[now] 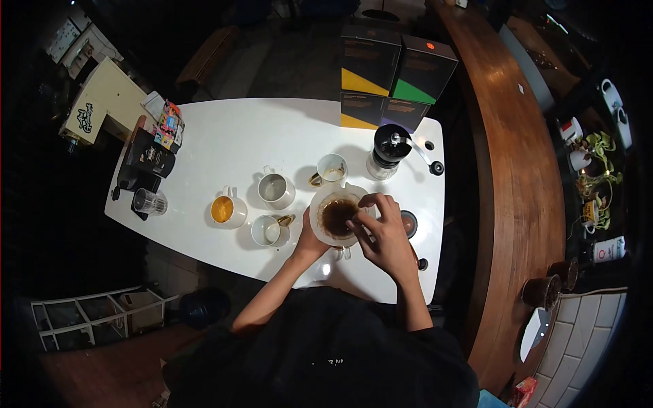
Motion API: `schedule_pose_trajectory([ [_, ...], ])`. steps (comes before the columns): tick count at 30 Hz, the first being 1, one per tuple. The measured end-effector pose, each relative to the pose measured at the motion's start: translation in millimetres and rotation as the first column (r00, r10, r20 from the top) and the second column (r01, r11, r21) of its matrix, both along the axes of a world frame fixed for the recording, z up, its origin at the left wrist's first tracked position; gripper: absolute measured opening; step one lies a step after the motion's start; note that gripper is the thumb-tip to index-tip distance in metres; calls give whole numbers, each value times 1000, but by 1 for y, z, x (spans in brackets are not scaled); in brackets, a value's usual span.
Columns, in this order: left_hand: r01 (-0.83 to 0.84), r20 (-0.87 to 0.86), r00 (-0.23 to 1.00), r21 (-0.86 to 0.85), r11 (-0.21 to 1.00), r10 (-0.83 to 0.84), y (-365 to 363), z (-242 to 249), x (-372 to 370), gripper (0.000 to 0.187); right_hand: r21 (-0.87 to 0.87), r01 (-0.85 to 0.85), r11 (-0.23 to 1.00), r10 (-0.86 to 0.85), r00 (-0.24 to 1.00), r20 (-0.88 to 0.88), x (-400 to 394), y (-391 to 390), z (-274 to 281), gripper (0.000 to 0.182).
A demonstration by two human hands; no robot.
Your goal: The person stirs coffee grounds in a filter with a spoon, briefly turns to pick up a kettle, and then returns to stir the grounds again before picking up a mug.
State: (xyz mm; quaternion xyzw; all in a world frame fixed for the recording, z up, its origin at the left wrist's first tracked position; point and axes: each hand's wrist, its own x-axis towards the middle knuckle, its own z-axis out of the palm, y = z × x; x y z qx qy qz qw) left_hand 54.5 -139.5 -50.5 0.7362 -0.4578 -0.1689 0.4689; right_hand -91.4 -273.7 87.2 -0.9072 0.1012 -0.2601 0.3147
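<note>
A coffee dripper [325, 238] with a round paper filter [320, 203] stands near the table's front edge, dark wet coffee [338, 217] inside. My left hand [310, 241] is closed around the dripper's left side. From the right, my right hand [385, 238] reaches over the rim, fingers bent and closed on the filter's right edge. Left of the dripper are a white cup with a gold handle [265, 232], a white mug [275, 190] and a mug with an orange inside [228, 209]. Another gold-handled cup [332, 167] sits just behind the dripper.
A hand coffee grinder [386, 153] with a crank stands behind right, before stacked dark boxes [371, 61]. A clear glass [149, 202] and black pouches [151, 158] occupy the table's left end. A wooden counter [517, 183] runs along the right.
</note>
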Motion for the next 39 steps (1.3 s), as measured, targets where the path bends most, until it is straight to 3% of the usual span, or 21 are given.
schedule_pose_trajectory([
  [3, -54, -129, 991, -94, 994, 41, -2, 1, -2, 59, -20, 43, 999, -42, 999, 31, 2, 0, -3, 14],
  [6, -74, -277, 959, -65, 995, 53, -3, 37, -7, 59, -64, 70, 995, -69, 997, 30, 1, 3, -3, 14],
  [10, -66, -293, 956, -155, 986, 18, -6, 30, -6, 58, -7, -11, 1000, 11, 1000, 17, -3, -1, 0, 14],
  [12, -75, -217, 975, -83, 994, 55, -5, 36, -8, 57, 6, -23, 1000, 22, 998, 53, -3, -2, 0, 14],
  [14, -76, -252, 967, -95, 993, 50, -4, 38, -10, 56, -36, 62, 997, -61, 998, 28, -4, -1, 1, 14],
  [18, -67, -324, 946, -129, 989, 22, -6, 39, -9, 57, -62, 27, 998, -28, 1000, -10, -6, -3, -1, 15],
  [24, -80, -278, 960, -120, 990, 44, -7, 28, -10, 58, -14, 42, 999, -41, 998, 57, -9, -3, 3, 15],
  [27, -83, -272, 961, -123, 989, 47, -7, 28, -11, 58, -69, 74, 995, -71, 996, 47, -9, -4, -2, 13],
  [29, -83, -265, 963, -141, 987, 43, -7, 22, -10, 58, -8, 0, 1000, 0, 1000, 14, -10, -4, -1, 13],
  [35, -118, -321, 944, -101, 988, 80, -6, 26, -13, 57, -98, 42, 994, -38, 998, 42, -1, -5, -2, 13],
  [37, -100, -236, 969, -99, 990, 74, -7, 21, -9, 56, -64, 12, 998, -9, 999, 43, 0, -6, 1, 13],
  [39, -104, -279, 958, -106, 989, 70, -5, 19, -10, 56, -32, -19, 999, 20, 999, 40, 0, -5, 1, 13],
])
